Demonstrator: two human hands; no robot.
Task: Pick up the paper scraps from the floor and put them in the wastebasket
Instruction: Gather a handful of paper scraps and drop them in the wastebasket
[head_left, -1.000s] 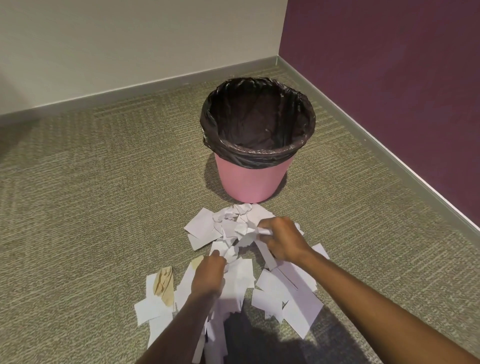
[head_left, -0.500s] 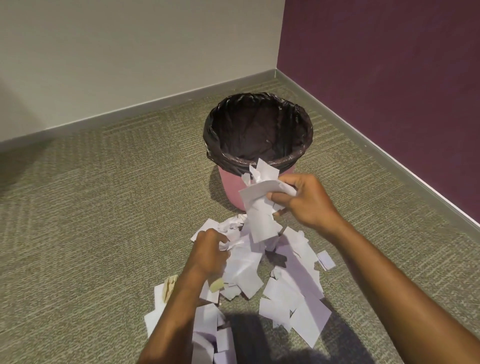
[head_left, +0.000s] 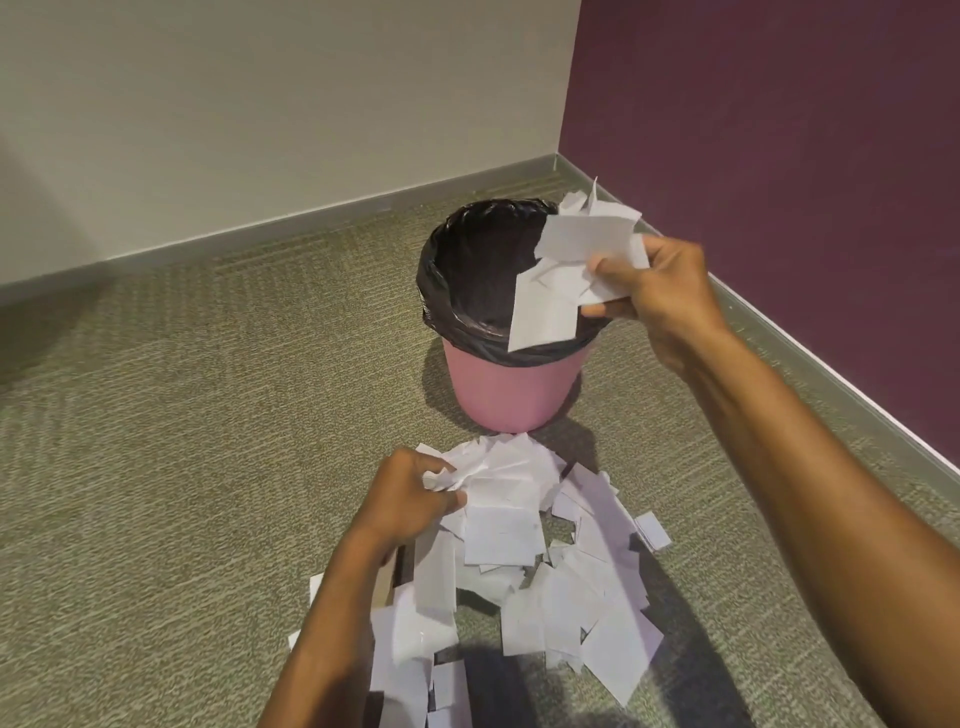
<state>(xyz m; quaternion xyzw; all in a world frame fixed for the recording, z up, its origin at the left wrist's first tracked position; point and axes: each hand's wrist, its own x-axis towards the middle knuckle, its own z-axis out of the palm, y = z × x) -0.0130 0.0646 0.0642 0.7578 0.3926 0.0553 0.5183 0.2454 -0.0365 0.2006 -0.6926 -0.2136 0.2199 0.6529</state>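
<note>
My right hand (head_left: 660, 291) is raised, thumb and curled fingers pinching a bunch of white scraps (head_left: 566, 270). From my view the bunch covers the right side of the wastebasket (head_left: 514, 395) opening, and its lowest sheet hangs across the near rim. The wastebasket is pink and stands upright on the carpet (head_left: 182, 415), with a black liner (head_left: 467, 260) folded over its rim. It sits near the corner where the cream wall (head_left: 260, 104) meets the purple wall (head_left: 779, 130). My left hand (head_left: 410, 493) is low at the far-left edge of the floor pile (head_left: 571, 582), fingers curled round a crumpled scrap (head_left: 452, 475). The pile lies on the carpet from just before the wastebasket's base back toward me, sheets overlapping between my forearms. One small piece (head_left: 653, 531) lies slightly apart at its right edge.
</note>
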